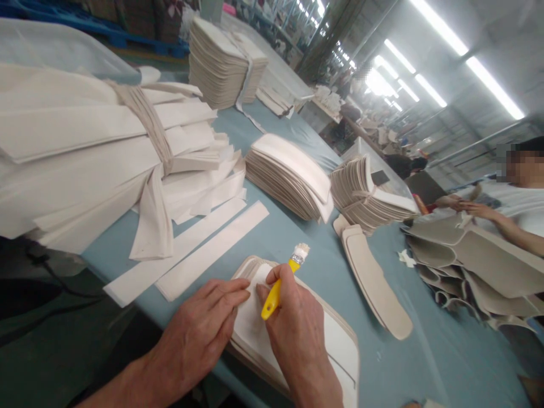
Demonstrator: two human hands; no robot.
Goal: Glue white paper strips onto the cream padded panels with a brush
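My right hand (293,323) is closed around a small brush with a yellow handle (272,300) and white bristles, tip pointing up and away. My left hand (204,328) lies flat with fingers stretched out, pressing a white strip onto the top of a small stack of beige-edged flat pieces (340,345) at the near edge of the blue table (323,266). Fingertips of both hands almost meet on that strip.
Two loose white strips (199,249) lie left of my hands. A tied bundle of white pieces (97,153) fills the left. Stacks of beige pieces (289,175) stand behind; a curved piece (374,283) lies right. A seated person's arm (501,221) reaches over grey pieces (476,260).
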